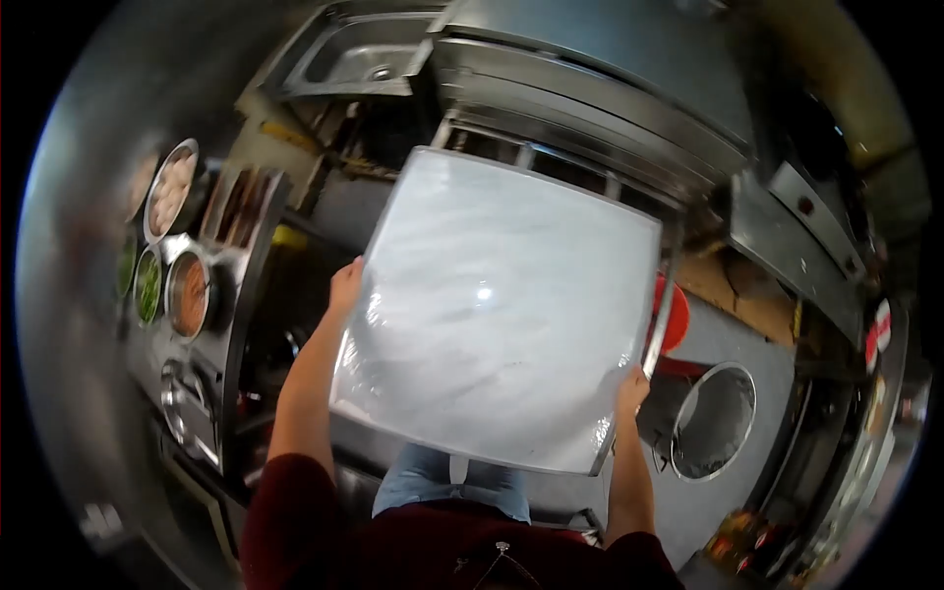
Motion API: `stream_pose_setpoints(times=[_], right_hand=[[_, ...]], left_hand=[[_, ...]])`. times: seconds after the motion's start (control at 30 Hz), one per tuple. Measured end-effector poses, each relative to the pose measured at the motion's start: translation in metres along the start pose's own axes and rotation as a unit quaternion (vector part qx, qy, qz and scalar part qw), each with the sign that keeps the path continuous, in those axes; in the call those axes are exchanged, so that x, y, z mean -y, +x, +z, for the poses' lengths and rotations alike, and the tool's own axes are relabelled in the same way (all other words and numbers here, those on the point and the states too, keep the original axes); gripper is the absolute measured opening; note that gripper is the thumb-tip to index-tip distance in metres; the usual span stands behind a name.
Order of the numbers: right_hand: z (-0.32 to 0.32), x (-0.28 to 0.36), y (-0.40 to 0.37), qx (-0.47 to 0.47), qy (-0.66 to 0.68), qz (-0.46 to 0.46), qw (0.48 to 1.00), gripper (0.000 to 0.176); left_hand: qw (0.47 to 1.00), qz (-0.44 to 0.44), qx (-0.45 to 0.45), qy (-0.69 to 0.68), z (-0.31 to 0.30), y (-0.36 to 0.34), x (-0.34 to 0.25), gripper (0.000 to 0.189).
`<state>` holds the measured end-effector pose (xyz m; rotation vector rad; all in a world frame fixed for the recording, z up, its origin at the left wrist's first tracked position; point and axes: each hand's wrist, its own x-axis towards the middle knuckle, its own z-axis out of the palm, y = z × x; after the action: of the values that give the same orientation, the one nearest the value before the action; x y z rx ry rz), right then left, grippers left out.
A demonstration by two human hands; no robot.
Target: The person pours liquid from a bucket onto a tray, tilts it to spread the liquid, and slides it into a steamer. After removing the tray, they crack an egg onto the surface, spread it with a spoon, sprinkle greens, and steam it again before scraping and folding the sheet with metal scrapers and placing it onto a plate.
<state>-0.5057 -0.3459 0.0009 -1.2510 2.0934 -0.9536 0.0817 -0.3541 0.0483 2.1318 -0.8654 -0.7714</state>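
A large square tray [653,346] with thin metal edges spans the middle of the view, tilted slightly clockwise. Its face carries a glossy white, film-like layer [492,315] with wrinkles near the sides and a bright light reflection. My left hand [346,283] is closed on the tray's left edge, its fingers partly hidden behind the rim. On the lower right edge, my right hand [632,390] grips the tray in a closed hold. The tray is held up in front of my body, above my jeans. Whatever lies beneath it is hidden.
A steel unit [590,103] with an open frame stands ahead, beside a sink [364,54]. To the left, a counter holds bowls of pale round pieces [172,189], chopped greens [148,285] and orange-brown food [188,293]. A red bucket [674,315] and round bin [716,423] stand right.
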Motion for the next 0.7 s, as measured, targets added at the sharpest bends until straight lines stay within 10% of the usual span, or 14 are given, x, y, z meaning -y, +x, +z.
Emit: stream_pose_setpoints(times=[0.13,0.3,0.47,0.7], right_hand=[[0.027,-0.029,0.025,-0.023,0.098,-0.028,0.995,0.037],[0.004,-0.002,0.045,0.058,-0.257,-0.082,0.961,0.054],[-0.004,0.047,0.054,0.016,-0.305,-0.159,0.939,0.038],[0.134,0.214,-0.032,0.098,-0.072,-0.339,0.933,0.029]], left_hand=[[0.984,-0.009,-0.007,0.180,0.013,0.010,-0.001,0.054],[0.967,0.042,0.036,0.249,0.027,0.006,-0.014,0.054],[0.980,0.132,-0.033,0.146,0.008,-0.019,-0.045,0.040],[0.969,0.237,-0.068,0.016,-0.213,-0.026,-0.048,0.025]])
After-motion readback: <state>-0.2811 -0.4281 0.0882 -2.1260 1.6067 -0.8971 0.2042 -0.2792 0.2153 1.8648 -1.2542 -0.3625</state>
